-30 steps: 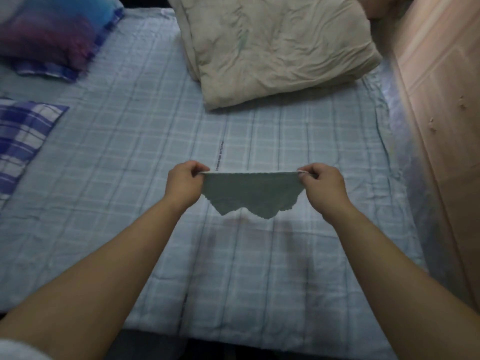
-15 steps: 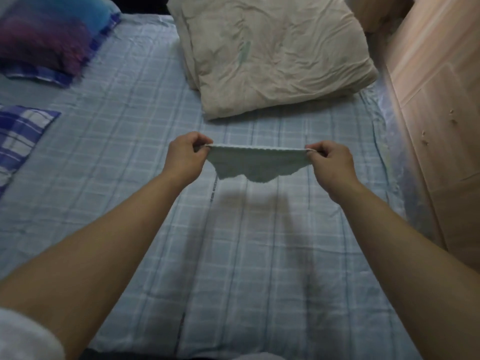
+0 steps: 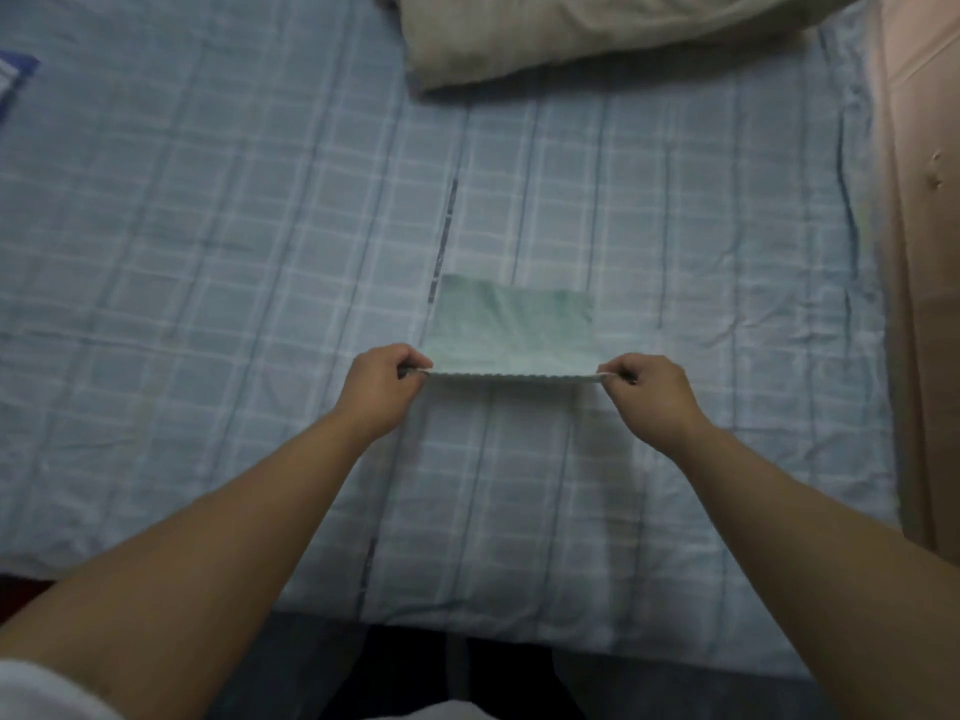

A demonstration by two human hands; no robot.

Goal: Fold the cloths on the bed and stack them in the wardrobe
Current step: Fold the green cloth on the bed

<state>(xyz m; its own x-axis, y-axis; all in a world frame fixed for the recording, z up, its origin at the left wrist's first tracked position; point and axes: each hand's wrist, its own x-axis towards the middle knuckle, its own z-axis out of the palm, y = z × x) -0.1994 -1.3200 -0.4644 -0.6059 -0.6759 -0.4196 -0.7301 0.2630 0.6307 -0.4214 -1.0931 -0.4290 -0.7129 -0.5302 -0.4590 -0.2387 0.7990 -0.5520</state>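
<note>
Green cloth (image 3: 514, 324) now laid on bed (image 3: 208, 252); both hands pinching near edge.

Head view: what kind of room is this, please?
Most likely a bedroom: a bed with a blue checked sheet, a beige folded quilt at its far end, and a wooden wardrobe on the right.

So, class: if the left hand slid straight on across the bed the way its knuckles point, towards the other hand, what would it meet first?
The small pale green cloth it already pinches; beyond that, the right hand at the opposite corner. Depth is hard to judge from this one view.
</note>
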